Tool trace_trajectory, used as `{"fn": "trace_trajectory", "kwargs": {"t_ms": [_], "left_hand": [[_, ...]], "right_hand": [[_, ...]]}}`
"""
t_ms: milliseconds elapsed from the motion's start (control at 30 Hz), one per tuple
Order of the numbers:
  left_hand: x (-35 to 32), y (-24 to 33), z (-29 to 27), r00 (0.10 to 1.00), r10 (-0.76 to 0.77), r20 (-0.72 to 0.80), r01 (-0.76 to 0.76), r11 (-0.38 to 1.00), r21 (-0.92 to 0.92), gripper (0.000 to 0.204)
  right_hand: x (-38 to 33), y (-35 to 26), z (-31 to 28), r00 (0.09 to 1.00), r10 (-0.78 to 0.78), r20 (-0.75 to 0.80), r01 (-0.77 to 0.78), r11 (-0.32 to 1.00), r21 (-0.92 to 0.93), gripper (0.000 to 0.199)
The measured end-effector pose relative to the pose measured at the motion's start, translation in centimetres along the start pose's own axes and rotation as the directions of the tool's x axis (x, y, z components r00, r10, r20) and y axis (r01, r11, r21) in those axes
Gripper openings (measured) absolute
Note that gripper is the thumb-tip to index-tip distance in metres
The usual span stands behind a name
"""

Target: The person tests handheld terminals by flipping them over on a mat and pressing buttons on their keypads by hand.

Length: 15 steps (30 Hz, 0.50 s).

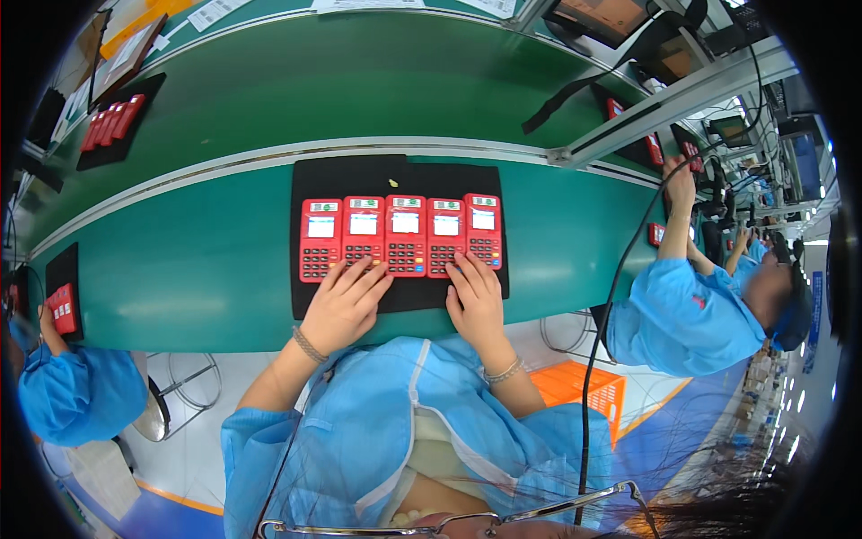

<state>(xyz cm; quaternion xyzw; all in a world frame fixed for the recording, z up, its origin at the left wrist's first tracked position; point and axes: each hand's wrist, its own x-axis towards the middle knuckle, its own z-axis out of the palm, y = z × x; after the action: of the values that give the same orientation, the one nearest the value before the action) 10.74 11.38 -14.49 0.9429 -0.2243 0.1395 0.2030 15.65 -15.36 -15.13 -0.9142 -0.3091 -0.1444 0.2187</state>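
Note:
Several red handheld payment terminals (406, 235) lie face up in a row on a black mat (400, 178), side by side with their screens lit white. My left hand (346, 301) is spread palm down, its fingertips on the lower keypads of the terminals left of the middle. My right hand (476, 301) rests likewise at the lower keys of the two rightmost terminals, fingers stretched out. Neither hand is wrapped round a terminal. The leftmost terminal (321, 238) shows almost whole. A small yellowish scrap (393, 183) lies on the mat above the row.
The green workbench (206, 260) has a metal rail (224, 168) behind the mat. More red terminals (112, 121) sit on a mat across the rail. A black cable (620, 269) hangs at the right. Co-workers (691, 310) work on both sides. An orange crate (584, 391) stands below.

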Motion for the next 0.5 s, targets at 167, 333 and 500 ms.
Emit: {"fn": "trace_trajectory", "kwargs": {"t_ms": [167, 333, 500], "left_hand": [[2.1, 1.9, 2.5, 1.0, -0.018, -0.011, 0.018, 1.0, 0.023, 0.054], [2.8, 1.9, 2.9, 0.999, 0.001, -0.038, 0.001, 0.998, 0.059, 0.045], [3.7, 1.7, 2.9, 0.995, 0.039, -0.092, -0.037, 0.999, 0.022, 0.039]], "right_hand": [[-0.8, 0.9, -0.8, 0.998, -0.052, 0.022, 0.053, 0.999, -0.005, 0.046], [-0.8, 1.0, -0.8, 0.999, -0.042, 0.012, 0.042, 0.999, 0.002, 0.044], [0.3, 1.5, -1.3, 0.998, -0.069, 0.007, 0.068, 0.997, 0.045, 0.033]]}}
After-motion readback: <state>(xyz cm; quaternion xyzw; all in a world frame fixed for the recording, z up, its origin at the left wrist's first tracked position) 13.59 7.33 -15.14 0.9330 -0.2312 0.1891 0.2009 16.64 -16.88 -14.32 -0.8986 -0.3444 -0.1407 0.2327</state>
